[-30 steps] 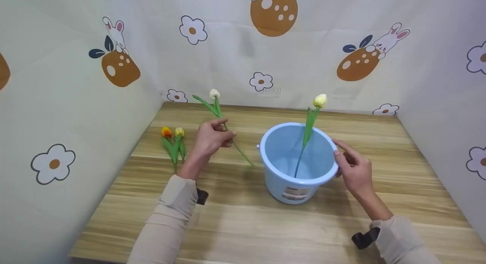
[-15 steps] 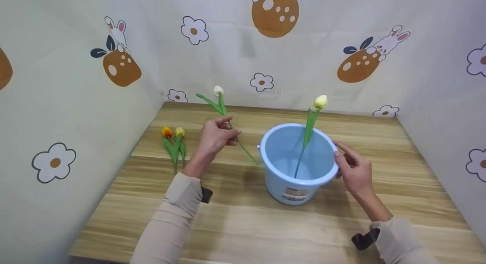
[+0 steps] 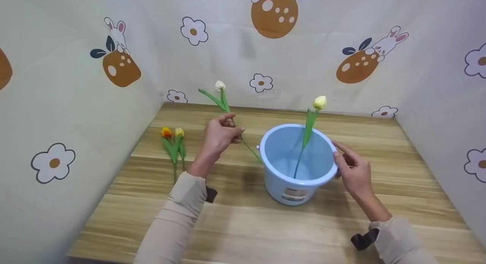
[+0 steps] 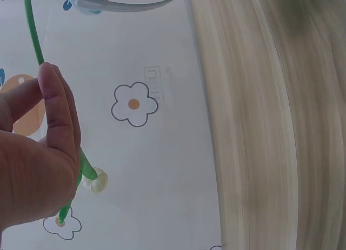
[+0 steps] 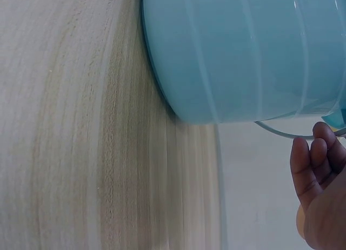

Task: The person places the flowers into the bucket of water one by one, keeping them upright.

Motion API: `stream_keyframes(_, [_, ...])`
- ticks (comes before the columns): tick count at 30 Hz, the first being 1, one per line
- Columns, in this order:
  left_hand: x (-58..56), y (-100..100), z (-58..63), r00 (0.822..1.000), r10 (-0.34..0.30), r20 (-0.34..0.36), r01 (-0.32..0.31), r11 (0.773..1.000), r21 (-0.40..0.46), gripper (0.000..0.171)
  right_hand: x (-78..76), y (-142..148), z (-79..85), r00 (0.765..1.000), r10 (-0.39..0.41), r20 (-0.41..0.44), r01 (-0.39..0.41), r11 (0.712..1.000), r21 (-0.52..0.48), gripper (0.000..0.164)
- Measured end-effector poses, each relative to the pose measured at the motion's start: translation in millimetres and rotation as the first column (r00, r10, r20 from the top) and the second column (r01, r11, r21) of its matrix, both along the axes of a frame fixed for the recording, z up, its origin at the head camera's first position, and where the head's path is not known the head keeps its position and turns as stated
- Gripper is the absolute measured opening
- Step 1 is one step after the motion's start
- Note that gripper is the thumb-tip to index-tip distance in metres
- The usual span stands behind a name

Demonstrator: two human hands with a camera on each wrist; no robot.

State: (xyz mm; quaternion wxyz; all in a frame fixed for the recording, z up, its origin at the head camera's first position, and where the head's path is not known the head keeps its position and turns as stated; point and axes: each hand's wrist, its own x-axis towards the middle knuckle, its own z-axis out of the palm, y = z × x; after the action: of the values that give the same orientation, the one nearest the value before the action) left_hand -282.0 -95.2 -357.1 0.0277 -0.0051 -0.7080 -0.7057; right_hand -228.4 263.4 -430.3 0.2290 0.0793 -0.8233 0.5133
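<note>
My left hand (image 3: 222, 135) pinches the green stem of a white tulip (image 3: 220, 86) between thumb and fingers. Its bloom leans up and left, and the stem's lower end overlaps the left rim of a light blue bucket (image 3: 274, 180) in the head view. The left wrist view shows the white bloom (image 4: 95, 181) behind the hand. On the bucket's right side, my right hand (image 3: 354, 169) grips the rim, thumb on the near side. A pale yellow tulip (image 3: 319, 102) stands tilted inside the bucket, its bloom above the rim.
An orange tulip (image 3: 166, 132) and a yellow tulip (image 3: 179, 133) lie on the wooden table (image 3: 243, 230), left of the left forearm. A patterned cloth wall (image 3: 303, 59) encloses the back and sides. The bucket's handle (image 4: 138, 7) shows in the left wrist view.
My left hand has moved right and slightly away with the white tulip, bringing its stem end from beside the bucket to its rim. The right hand and bucket stay in place.
</note>
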Motion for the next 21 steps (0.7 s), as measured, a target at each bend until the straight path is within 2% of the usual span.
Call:
stream_keyframes(3, [0.3, 3.0, 0.1, 1.000, 0.003, -0.016, -0.003, 1.000, 0.021, 0.054, -1.6, 1.6, -2.8, 1.000, 0.006, -0.007, -0.006, 1.000, 0.005, 0.032])
stream_keyframes(9, [0.2, 8.8, 2.2, 0.999, 0.028, -0.034, -0.028, 1.000, 0.004, 0.053, -0.5, 0.3, -0.4, 1.000, 0.007, -0.003, -0.007, 1.000, -0.011, 0.032])
stream_keyframes(16, [-0.3, 14.9, 3.7, 0.997, 0.046, -0.054, -0.046, 0.999, 0.004, 0.053, 14.9, -14.5, 21.7, 1.000, -0.009, 0.006, 0.009, 0.998, -0.057, 0.030])
stream_keyframes(21, [-0.9, 20.0, 4.3, 0.996, 0.059, -0.067, -0.061, 0.998, -0.027, 0.053, 4.7, -3.5, 6.2, 1.000, -0.011, 0.016, 0.011, 1.000, 0.004, 0.032])
